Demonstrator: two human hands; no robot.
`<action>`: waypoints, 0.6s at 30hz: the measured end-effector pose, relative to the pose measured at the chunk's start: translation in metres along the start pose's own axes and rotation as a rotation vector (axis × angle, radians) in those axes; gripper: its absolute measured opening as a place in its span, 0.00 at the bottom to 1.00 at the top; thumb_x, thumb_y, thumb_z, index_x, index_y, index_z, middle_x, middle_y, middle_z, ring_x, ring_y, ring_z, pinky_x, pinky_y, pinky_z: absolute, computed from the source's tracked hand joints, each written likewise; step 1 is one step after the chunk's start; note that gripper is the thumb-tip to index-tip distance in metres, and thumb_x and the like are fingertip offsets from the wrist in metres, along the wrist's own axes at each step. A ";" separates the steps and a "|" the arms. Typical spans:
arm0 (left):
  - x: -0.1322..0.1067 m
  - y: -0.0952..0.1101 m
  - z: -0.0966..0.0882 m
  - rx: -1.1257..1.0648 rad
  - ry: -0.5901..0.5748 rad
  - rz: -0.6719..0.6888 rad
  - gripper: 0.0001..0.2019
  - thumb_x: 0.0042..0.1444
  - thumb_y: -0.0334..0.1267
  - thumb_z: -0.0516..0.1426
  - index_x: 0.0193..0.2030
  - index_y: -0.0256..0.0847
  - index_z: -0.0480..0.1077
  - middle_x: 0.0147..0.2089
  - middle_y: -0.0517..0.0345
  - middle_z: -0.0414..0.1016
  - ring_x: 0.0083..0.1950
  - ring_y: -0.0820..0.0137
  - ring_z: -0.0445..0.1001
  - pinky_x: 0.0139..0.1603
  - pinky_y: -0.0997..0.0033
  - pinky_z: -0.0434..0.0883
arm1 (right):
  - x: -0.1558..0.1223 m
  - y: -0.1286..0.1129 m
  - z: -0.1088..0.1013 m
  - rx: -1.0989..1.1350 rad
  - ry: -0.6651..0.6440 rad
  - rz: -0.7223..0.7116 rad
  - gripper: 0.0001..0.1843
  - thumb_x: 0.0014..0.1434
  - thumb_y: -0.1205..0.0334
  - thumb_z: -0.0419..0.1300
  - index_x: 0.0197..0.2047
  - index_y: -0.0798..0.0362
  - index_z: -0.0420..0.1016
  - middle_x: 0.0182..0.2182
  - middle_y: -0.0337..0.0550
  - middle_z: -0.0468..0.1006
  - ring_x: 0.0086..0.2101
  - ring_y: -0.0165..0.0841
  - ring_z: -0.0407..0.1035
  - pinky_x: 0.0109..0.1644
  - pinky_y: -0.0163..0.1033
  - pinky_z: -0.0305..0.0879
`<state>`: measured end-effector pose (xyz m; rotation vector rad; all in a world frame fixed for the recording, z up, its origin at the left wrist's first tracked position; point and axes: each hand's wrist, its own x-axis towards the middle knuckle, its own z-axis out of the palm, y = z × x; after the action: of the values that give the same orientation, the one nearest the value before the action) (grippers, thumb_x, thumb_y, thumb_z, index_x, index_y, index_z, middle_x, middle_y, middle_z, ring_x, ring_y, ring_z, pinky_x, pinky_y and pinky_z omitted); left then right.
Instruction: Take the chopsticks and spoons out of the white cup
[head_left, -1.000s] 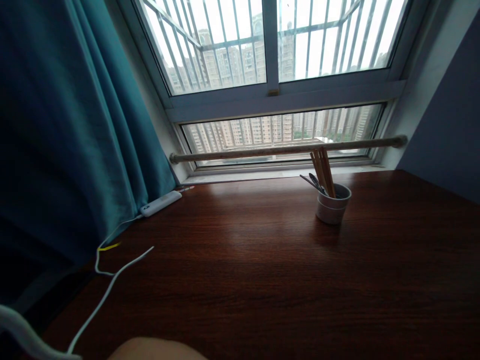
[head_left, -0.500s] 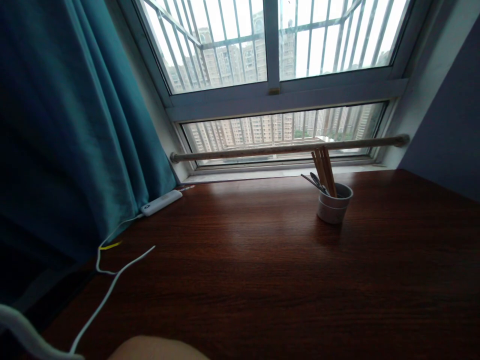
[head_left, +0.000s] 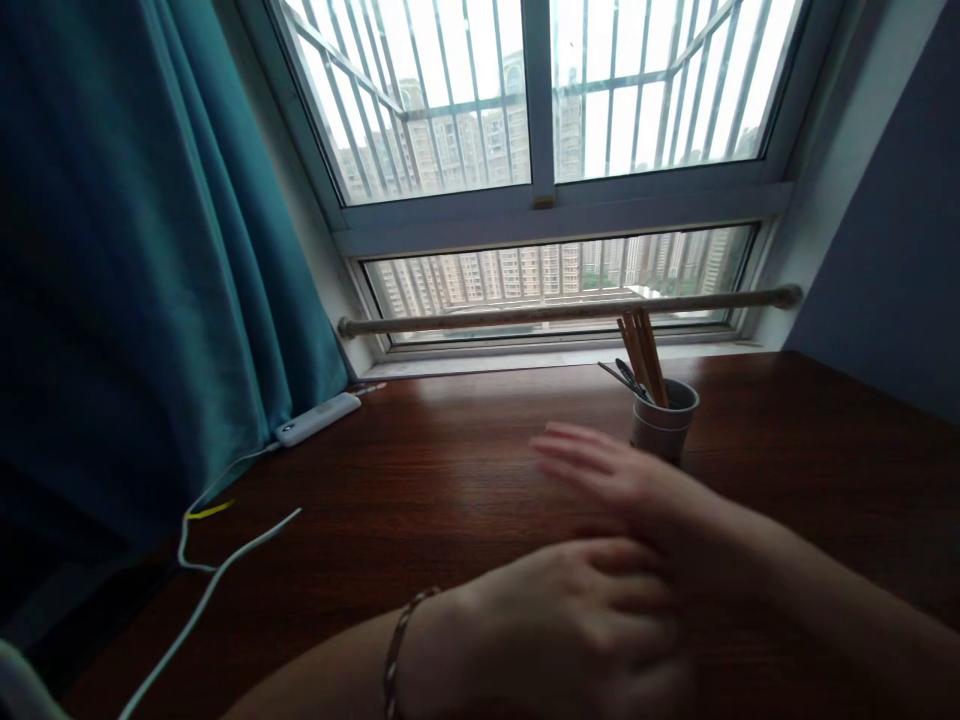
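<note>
My left hand (head_left: 551, 625), with a braided bracelet (head_left: 395, 640) on its wrist, reaches in from the lower left. Its blurred fingers curl down and away from me, and whatever they hold, if anything, is hidden. From the right comes my right hand (head_left: 622, 475), its fingers stretched out to the left. It passes just above and beyond the left hand; whether the two touch I cannot tell. No object shows in the right hand. Close behind it stands a grey cup (head_left: 664, 425) holding wooden sticks (head_left: 643, 355) and dark, slim utensils (head_left: 630, 375); the right hand hides part of its base.
A white power strip (head_left: 319, 418) lies by the teal curtain (head_left: 247, 330) at the left. A white cable (head_left: 202, 610) runs over the dark wooden table (head_left: 420, 480). Along the back are a rail (head_left: 487, 318) and the barred window (head_left: 541, 200).
Both hands have come into view over the table, the left from below and the right from the right. The view has tilted slightly, so the cup and window sit a little lower.
</note>
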<state>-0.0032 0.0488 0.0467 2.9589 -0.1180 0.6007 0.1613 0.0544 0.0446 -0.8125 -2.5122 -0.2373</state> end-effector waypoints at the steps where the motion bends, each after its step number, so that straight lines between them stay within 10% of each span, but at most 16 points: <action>1: 0.006 -0.012 -0.009 0.080 -0.025 0.075 0.09 0.58 0.33 0.49 0.32 0.40 0.70 0.33 0.59 0.72 0.38 0.71 0.69 0.51 0.70 0.65 | 0.006 0.019 -0.017 0.034 0.104 0.171 0.26 0.58 0.58 0.54 0.58 0.57 0.58 0.58 0.42 0.54 0.58 0.34 0.46 0.61 0.40 0.52; 4: 0.025 -0.055 -0.014 0.114 0.110 -0.093 0.11 0.59 0.35 0.47 0.41 0.37 0.69 0.40 0.52 0.72 0.46 0.67 0.68 0.53 0.64 0.61 | 0.017 0.081 -0.056 0.140 0.580 0.465 0.18 0.57 0.58 0.56 0.50 0.52 0.67 0.49 0.42 0.66 0.49 0.32 0.62 0.56 0.40 0.59; 7: 0.043 -0.102 0.019 -0.216 0.369 -0.470 0.11 0.56 0.42 0.52 0.38 0.37 0.71 0.38 0.51 0.73 0.41 0.67 0.70 0.46 0.65 0.66 | 0.011 0.134 -0.060 0.020 0.884 0.853 0.19 0.53 0.58 0.58 0.48 0.56 0.68 0.44 0.46 0.69 0.45 0.35 0.65 0.51 0.40 0.62; 13: 0.080 -0.154 0.109 -0.690 0.567 -0.867 0.40 0.31 0.55 0.66 0.49 0.32 0.62 0.49 0.43 0.66 0.49 0.58 0.66 0.49 0.60 0.65 | -0.008 0.177 -0.022 0.029 0.388 1.384 0.49 0.42 0.45 0.65 0.58 0.66 0.52 0.45 0.57 0.67 0.45 0.43 0.64 0.46 0.41 0.63; 18: 0.122 -0.150 0.129 -0.669 0.795 -0.821 0.36 0.29 0.50 0.68 0.45 0.38 0.61 0.45 0.48 0.67 0.46 0.59 0.67 0.45 0.63 0.66 | -0.011 0.183 -0.010 0.049 0.167 1.403 0.34 0.41 0.48 0.65 0.45 0.65 0.66 0.38 0.57 0.71 0.39 0.43 0.67 0.37 0.39 0.63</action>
<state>0.1732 0.1742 -0.0388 1.7222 0.7509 1.1975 0.2811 0.1934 0.0503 -2.1216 -1.2916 0.2324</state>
